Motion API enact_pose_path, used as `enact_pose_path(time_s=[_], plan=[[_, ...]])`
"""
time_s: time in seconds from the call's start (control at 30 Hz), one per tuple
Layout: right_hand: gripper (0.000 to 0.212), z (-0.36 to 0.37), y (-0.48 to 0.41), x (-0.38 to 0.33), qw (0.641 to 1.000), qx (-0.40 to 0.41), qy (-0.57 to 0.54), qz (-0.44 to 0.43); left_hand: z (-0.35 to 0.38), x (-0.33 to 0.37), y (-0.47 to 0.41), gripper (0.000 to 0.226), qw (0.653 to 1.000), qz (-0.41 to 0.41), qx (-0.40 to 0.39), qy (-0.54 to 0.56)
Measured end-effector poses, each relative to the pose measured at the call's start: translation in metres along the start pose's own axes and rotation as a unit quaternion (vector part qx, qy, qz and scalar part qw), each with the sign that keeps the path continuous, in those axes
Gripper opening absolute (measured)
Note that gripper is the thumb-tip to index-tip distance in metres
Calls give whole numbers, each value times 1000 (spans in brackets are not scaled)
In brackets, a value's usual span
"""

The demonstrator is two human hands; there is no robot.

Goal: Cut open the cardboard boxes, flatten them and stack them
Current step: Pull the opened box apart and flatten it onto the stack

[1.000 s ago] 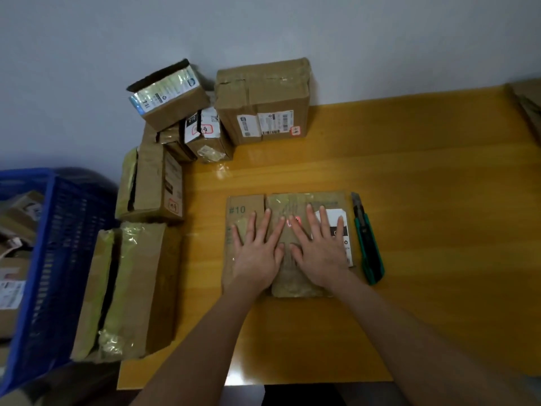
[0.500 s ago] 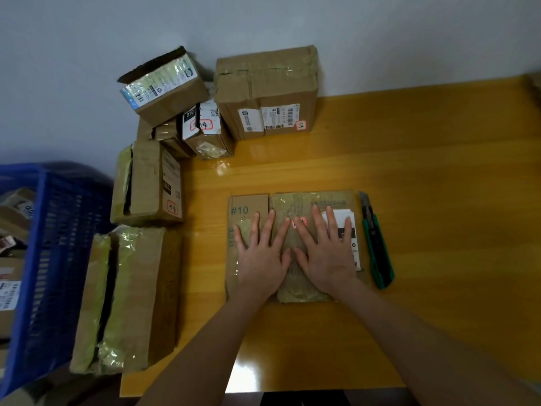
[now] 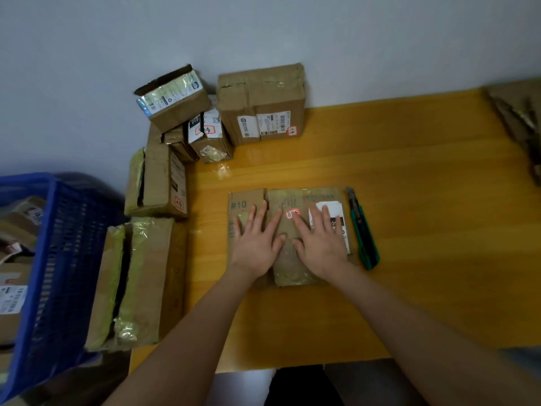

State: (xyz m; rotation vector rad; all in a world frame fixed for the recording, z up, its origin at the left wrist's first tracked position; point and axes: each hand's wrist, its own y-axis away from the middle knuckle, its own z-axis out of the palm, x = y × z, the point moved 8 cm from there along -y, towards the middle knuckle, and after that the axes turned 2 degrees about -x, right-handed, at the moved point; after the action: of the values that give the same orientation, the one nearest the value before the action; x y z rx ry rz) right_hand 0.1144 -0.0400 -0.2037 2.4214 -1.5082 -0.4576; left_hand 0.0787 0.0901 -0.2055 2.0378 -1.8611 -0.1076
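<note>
Both your hands are flat on the flattened box (image 3: pixel 295 197), which lies in the middle of the table (image 3: pixel 424 218). Your left hand (image 3: pixel 256 244) presses its left half, fingers straight and spread just below the "#10" print. Your right hand (image 3: pixel 320 244) presses the right half, fingers straight too and partly covering the white label. The thumbs nearly meet over the taped centre strip. The green utility knife (image 3: pixel 363 230) lies just beside the box's right edge, apart from your right hand.

Along the table's left side, uncut boxes wait: a long taped box (image 3: pixel 140 279) nearest you, a smaller box (image 3: pixel 158 183) behind it, then a cluster against the wall with a tilted box (image 3: pixel 172 98) on top and a big labelled box (image 3: pixel 260 104) beside it. A blue basket (image 3: pixel 52 259) stands off the table's left edge with more parcels inside. At the far right corner sits some flat cardboard (image 3: pixel 518 112).
</note>
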Motion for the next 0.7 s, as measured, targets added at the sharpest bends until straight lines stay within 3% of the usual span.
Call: enact_pose_path(time_s=[0.17, 0.23, 0.33, 0.5, 0.6, 0.7], plan=[[75, -19, 46, 33, 986, 44, -94, 128, -39, -28, 36, 69, 985, -115, 94, 85], [75, -16, 56, 47, 972, 22, -147, 180, -35, -46, 48, 71, 967, -184, 75, 160], [77, -9, 61, 56, 949, 2, -217, 228, -15, -62, 57, 71, 910, -274, 12, 311], [80, -15, 63, 53, 921, 24, -305, 242, -14, -64, 64, 78, 829, -322, 32, 456], [77, -42, 63, 45, 925, 61, -323, 190, -27, -58, 63, 82, 780, -321, 43, 535], [75, -69, 63, 39, 928, 85, -331, 147, -46, -43, 57, 74, 772, -297, 28, 562]])
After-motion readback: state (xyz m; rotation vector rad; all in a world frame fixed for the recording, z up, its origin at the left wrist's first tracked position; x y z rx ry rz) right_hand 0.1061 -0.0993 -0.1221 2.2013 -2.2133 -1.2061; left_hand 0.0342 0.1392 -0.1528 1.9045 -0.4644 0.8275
